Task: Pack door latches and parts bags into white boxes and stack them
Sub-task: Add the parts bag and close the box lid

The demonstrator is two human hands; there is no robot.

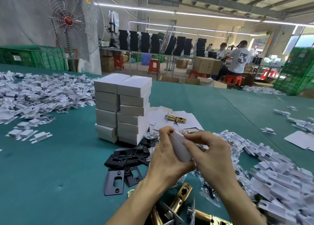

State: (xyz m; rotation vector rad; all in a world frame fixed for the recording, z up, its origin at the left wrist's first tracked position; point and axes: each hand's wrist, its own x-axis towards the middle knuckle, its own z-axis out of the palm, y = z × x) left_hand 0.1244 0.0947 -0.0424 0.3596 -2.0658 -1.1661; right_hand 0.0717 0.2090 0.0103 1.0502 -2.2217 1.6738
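Head view, white box (pixel 180 148) pinched between left hand (pixel 165 154), right hand (pixel 209 154)

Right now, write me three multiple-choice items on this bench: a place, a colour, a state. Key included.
1. Where does the far brass latch lie? A on a red stool; B on flat white cardboard right of the stack of white boxes; C in a green crate.
2. What colour are the strike plates by the left hand? A silver; B red; C black.
3. What holds the white box? A left hand and right hand together; B nothing; C a clamp.
Key: B, it rests on sheets beside the stack; C, they look black; A, fingers of both curl round it.
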